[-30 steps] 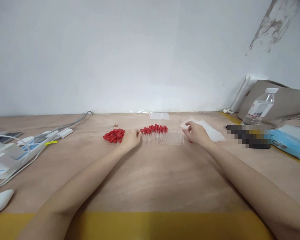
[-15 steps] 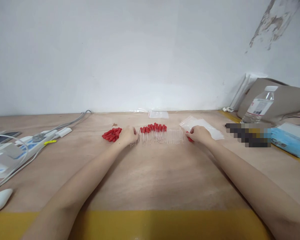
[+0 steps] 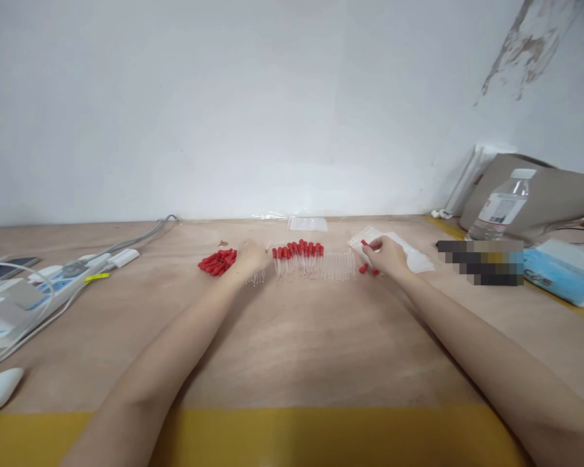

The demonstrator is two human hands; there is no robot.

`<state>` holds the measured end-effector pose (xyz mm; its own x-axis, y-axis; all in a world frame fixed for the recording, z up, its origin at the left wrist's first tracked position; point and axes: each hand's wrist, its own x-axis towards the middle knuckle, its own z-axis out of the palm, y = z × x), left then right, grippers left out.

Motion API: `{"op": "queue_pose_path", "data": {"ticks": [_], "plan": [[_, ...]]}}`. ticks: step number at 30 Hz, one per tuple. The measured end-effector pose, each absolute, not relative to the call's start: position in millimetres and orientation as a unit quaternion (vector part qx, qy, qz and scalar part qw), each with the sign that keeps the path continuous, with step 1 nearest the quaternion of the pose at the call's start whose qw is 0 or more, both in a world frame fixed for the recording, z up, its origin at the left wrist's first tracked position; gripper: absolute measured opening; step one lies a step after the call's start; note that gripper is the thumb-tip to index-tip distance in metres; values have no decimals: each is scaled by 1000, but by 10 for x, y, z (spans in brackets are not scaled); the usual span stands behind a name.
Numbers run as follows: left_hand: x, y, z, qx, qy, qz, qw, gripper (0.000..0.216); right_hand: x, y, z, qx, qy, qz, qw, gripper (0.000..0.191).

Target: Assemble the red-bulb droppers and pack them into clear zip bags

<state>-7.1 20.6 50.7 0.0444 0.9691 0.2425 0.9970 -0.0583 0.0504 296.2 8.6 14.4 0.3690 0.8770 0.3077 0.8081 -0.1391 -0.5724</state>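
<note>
My right hand (image 3: 388,255) is closed in a pinch on a red rubber dropper bulb (image 3: 366,244). Two more red bulbs lie on the table just below its fingers. My left hand (image 3: 253,257), slightly blurred, is closed; a thin clear dropper tube (image 3: 267,247) seems to stick up from its fingertips. Under that hand the tips of several clear tubes (image 3: 258,277) show. Between my hands stands a row of droppers with red bulbs (image 3: 302,249), and right of them a row of bare clear tubes (image 3: 339,266). A pile of red bulbs (image 3: 217,263) lies left of my left hand.
Clear plastic bags (image 3: 413,256) lie behind my right hand, with a small bag (image 3: 307,224) near the wall. At left is a power strip (image 3: 58,280) with cables. A water bottle (image 3: 503,206) and a blue tissue pack (image 3: 562,272) are at right.
My right hand has risen slightly with a red bulb, uncovering two bulbs on the table. The left hand has shifted a little up and turned, with a clear tube now showing at its fingertips.
</note>
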Motion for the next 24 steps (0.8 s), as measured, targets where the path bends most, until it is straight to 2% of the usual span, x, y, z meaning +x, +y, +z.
{"op": "queue_pose_path", "data": {"ticks": [3,5,9,13,24], "plan": [[-155,4,504,-758,-626,-169,69,26,2748,19,83,-631,-602,33,487,28],[-191,-156,386,-817,-520,-245,56,24,2516,-99,20,-540,-645,25,540,26],[-249,-370,46,-860,-375,-336,78,19,2059,-417,-85,-391,-762,61,513,18],[-334,-434,-98,-888,-286,-345,103,26,1888,-586,-109,-347,-788,99,498,16],[-317,-459,-84,-898,-257,-329,139,25,1900,-614,-92,-320,-815,131,465,13]]}}
